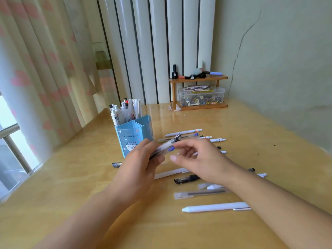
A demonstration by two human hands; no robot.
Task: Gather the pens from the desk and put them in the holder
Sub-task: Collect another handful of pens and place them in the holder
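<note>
— Hands?

— Left hand (pixel 139 165) raised over the tabletop (pixel 75 198), fingers clamped round a small bundle of pens (pixel 166 145), clear barrels, one with a blue cap, one with a black clip pointing up and to the right. Right hand (pixel 199 159) just beside the bundle, fingers loosely curled and spread, thumb forward; touching the pens or not, cannot tell, too blurred.

— And the holder?

— Blue holder (pixel 133 136), cartoon cat on the front, standing upright on the tabletop just behind the left hand. Several compartments; rear ones packed with white and clear pens (pixel 125 110), standing tips down.

— Anything left lying about?

— Plenty. Beyond the right hand, a row of white pens (pixel 183 132) lying roughly parallel, some with blue or black ends. Nearer, partly under the right forearm: a long white pen (pixel 170 173), a black pen (pixel 186 179), a clear capped pen (pixel 199 194) with a dark refill, and nearest of all a thick white pen (pixel 213 207). One dark pen end (pixel 116 164) poking out left of the left hand.

— Background?

— Small wooden shelf (pixel 198 79) at the far edge against the wall, little bottles on top, a clear plastic box (pixel 202 96) of small bits beneath. Curtain (pixel 36 69) to the left.
</note>
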